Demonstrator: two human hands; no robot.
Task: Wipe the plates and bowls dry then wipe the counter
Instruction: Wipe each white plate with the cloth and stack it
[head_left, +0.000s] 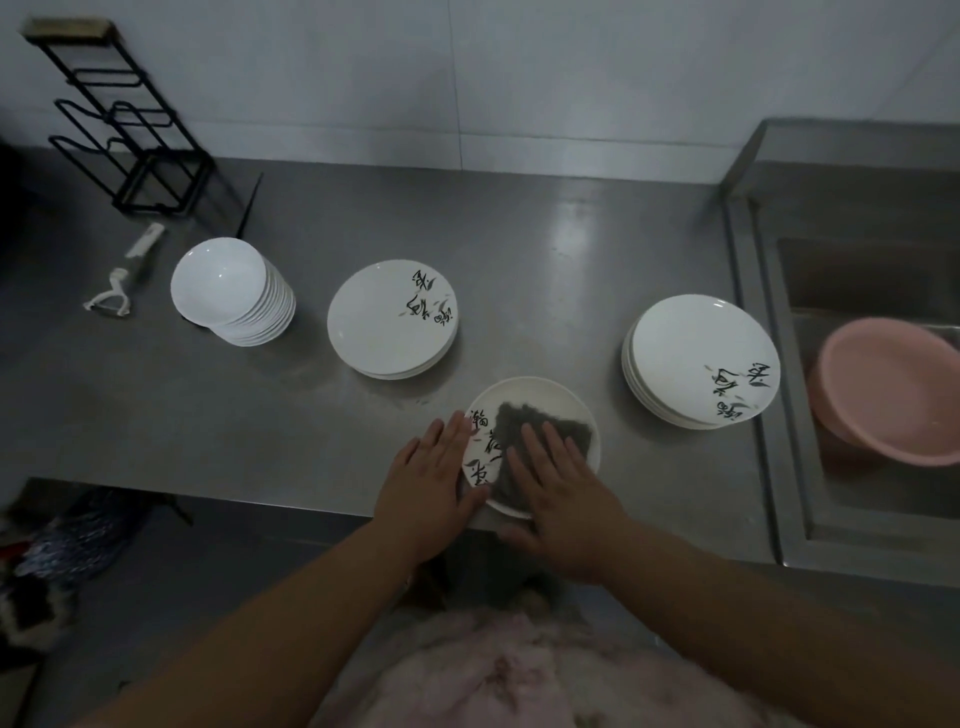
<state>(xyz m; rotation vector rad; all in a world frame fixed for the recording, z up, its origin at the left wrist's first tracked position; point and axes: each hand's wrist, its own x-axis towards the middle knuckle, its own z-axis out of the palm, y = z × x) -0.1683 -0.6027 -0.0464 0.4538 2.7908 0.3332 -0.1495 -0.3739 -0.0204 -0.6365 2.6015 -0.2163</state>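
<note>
A white plate with black brush writing (540, 397) lies at the front edge of the steel counter (519, 249). A dark grey cloth (524, 423) is spread on it. My right hand (563, 493) lies flat on the cloth, fingers spread, pressing it down. My left hand (434, 475) rests against the plate's left rim, thumb under the near edge. A stack of similar plates (389, 322) stands behind, another stack (696, 358) sits to the right, and a leaning stack of white bowls (234, 291) is at the left.
A pink plastic basin (883, 389) sits in the sink (857, 270) at the right. A black wire rack (124, 130) stands at the back left against the wall. A white peeler (122, 283) lies near the bowls.
</note>
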